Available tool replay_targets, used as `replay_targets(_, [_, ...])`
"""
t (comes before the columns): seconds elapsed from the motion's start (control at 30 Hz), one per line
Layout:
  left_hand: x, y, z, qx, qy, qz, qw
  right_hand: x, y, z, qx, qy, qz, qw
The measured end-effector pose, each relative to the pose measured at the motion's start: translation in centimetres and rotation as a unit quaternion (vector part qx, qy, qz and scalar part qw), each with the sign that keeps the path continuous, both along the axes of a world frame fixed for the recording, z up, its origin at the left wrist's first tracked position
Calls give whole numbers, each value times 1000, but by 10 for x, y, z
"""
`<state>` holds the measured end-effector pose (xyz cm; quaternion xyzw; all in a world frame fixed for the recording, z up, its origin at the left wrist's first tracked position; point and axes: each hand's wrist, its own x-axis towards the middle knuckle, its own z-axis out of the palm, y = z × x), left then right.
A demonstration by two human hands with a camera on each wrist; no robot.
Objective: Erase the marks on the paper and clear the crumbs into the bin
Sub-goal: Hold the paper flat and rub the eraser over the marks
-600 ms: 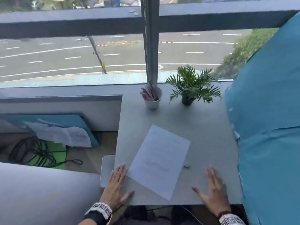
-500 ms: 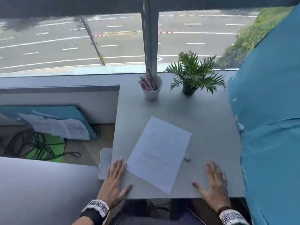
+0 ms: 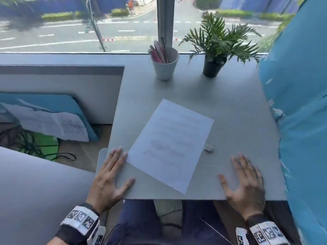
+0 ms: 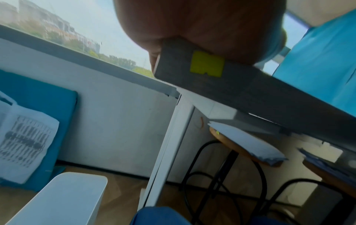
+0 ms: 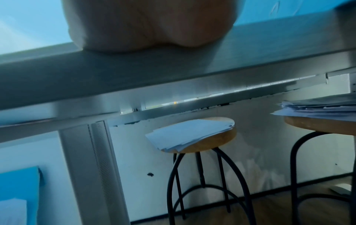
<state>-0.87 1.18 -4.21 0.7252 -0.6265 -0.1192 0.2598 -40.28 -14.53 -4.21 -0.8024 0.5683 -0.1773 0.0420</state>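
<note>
Neither hand grips anything: the left hand lies flat, fingers spread, at the near left corner of the grey table, fingertips just beside the paper's left corner; the right hand lies flat and spread near the right edge. The small white eraser sits just right of the sheet, untouched. Faint pencil marks show on the page. The white bin stands below the table's left edge. If rubbed unpinned, the loose sheet could slide or crease, I think, and crumbs could miss the bin.
</note>
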Motion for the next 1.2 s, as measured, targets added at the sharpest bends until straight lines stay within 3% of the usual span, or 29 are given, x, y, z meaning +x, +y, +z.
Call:
replay_targets(0.5, [-5, 6, 12, 30, -5, 33, 999, 2, 6, 6, -7, 7, -22, 1000])
replay_targets(0.77, [-3, 5, 10, 45, -21, 31, 998, -1, -3, 13, 65, 0, -10, 998])
replay_targets(0.9, [-3, 5, 12, 65, -22, 29, 997, 5, -26, 43, 140, 86, 13, 986])
replay_targets(0.97, [3, -4, 27, 119, -63, 7, 991, 16, -39, 60, 174, 83, 25, 981])
replay_targets(1.07, [7, -31, 72, 245, -168, -32, 954, 43, -54, 73, 193, 46, 54, 979])
replay_targets(1.13, [-3, -50, 101, 259, -162, -51, 951, 61, -63, 75, 193, 67, 68, 977])
replay_targets(1.2, [-20, -71, 118, 218, -145, -81, 962, 75, -69, 74, 192, 90, 73, 975])
